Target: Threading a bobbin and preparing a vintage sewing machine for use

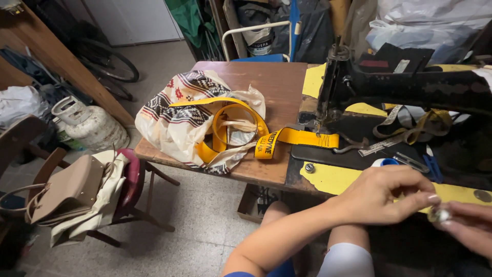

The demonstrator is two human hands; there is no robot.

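At the lower right my left hand (pixel 382 195) and my right hand (pixel 469 223) meet over the front of the black sewing machine's bed (pixel 359 154). Their fingertips pinch a small silvery round part (pixel 436 214) between them. A yellow webbing strap (pixel 302 137) lies under the machine's needle (pixel 321 120) and runs left across the wooden table (pixel 271 87) into a patterned cloth bag (pixel 189 113). My knees show below the table edge.
A red chair (pixel 130 179) at the left carries a beige handbag (pixel 66 190) and cloth. A white gas cylinder (pixel 89 123) stands on the floor behind it, bicycle wheels (pixel 110 64) beyond. Straps, a ruler and blue-handled scissors (pixel 433 166) lie under the machine arm.
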